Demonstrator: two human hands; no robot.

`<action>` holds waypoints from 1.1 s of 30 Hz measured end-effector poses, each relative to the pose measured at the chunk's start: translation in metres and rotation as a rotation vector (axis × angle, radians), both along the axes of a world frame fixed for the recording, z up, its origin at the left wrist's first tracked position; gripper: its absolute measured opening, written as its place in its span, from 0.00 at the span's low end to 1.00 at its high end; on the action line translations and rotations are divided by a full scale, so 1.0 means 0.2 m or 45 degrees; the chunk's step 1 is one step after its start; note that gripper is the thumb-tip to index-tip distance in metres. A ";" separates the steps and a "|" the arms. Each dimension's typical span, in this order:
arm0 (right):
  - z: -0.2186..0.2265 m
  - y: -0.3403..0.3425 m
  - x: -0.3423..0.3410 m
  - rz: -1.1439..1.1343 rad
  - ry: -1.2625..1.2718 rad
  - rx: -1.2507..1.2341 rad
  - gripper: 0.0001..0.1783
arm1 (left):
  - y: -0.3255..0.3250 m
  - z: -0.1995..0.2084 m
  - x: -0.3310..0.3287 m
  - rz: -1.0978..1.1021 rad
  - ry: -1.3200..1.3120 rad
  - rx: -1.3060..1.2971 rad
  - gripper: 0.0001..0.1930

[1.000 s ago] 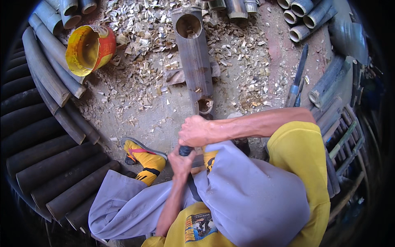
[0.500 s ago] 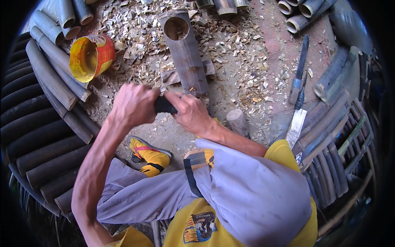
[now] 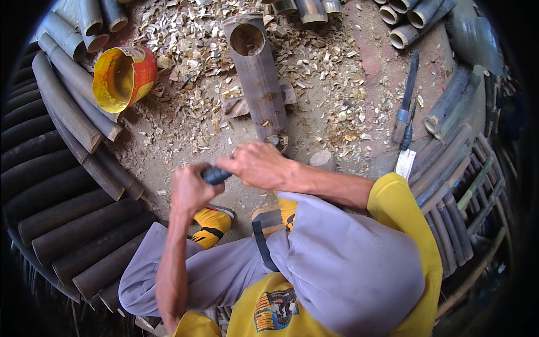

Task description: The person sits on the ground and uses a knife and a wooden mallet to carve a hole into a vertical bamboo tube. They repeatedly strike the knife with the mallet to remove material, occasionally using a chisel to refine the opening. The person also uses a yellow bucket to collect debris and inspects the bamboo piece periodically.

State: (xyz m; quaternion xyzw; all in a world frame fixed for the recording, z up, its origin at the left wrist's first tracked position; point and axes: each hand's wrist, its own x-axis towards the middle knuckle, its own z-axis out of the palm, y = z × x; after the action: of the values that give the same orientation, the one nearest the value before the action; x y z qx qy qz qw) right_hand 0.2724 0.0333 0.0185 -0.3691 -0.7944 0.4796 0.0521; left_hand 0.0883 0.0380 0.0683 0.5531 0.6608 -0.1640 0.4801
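Note:
Above my lap, my left hand is closed round one end of a short, dark cylindrical piece that looks like a wrapped tool handle. My right hand has its bent fingers closed at the other end of it. Both fists hide the ends, so I cannot tell what it joins to. Just beyond my right hand lies a thick bamboo tube, with a large round hole cut near its far end. It rests across a wooden block.
Wood chips cover the ground. A cut-open yellow and red tin stands at left beside stacked bamboo tubes. At right lie a dark-handled long tool and a pale blade. A short wooden stump stands near my right forearm.
Both hands have come lower and nearer my body with the dark piece, which is now tilted differently. My left arm has swung inward. The bamboo tube stays on its block.

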 end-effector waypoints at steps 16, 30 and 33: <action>-0.03 -0.02 -0.04 -0.993 0.320 -0.110 0.22 | 0.51 -0.02 0.18 -1.231 -0.196 0.673 0.09; -0.05 -0.17 0.22 0.815 -0.015 -0.114 0.11 | -0.72 -0.05 0.44 0.696 -0.074 -0.273 0.20; -0.02 -0.19 0.24 0.916 -0.013 -0.067 0.04 | -0.86 -0.07 0.60 0.923 -0.101 -0.204 0.22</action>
State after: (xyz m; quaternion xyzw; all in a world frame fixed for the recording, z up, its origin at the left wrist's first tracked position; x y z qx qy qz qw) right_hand 0.3204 -0.0047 0.0138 -0.0693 -0.8611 0.4857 -0.1336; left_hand 0.2093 -0.1347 0.0537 0.2499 0.7797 -0.0128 0.5740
